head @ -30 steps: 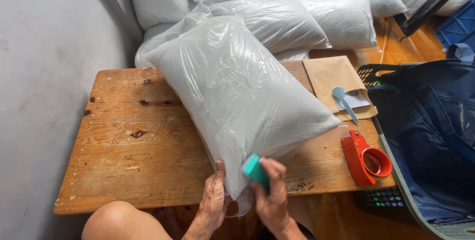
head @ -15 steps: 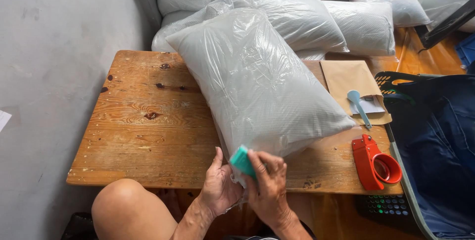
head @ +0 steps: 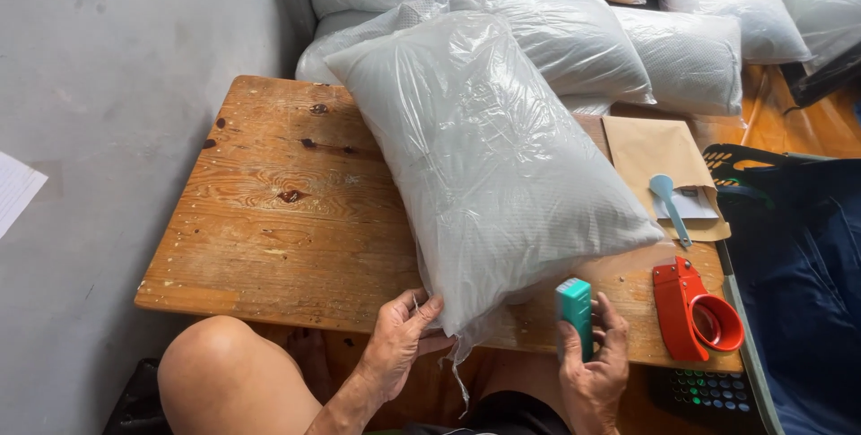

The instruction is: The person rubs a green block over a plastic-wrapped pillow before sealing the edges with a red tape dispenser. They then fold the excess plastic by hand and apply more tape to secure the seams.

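My left hand (head: 401, 338) pinches the loose open end of the plastic-wrapped pillow (head: 489, 166), keeping it gathered at the wooden table (head: 269, 220) edge, six o'clock. My right hand (head: 594, 365), at five o'clock, grips a small teal block (head: 574, 311) upright. The red tape dispenser (head: 692, 311) waits at four o'clock.

pillow bag (head: 484, 166): glossy crinkled clear plastic
table (head: 287, 220): worn, knotty wood
tape dispenser (head: 691, 309): red smooth plastic
envelope (head: 650, 148): matt brown paper
teal block (head: 574, 309): smooth plastic
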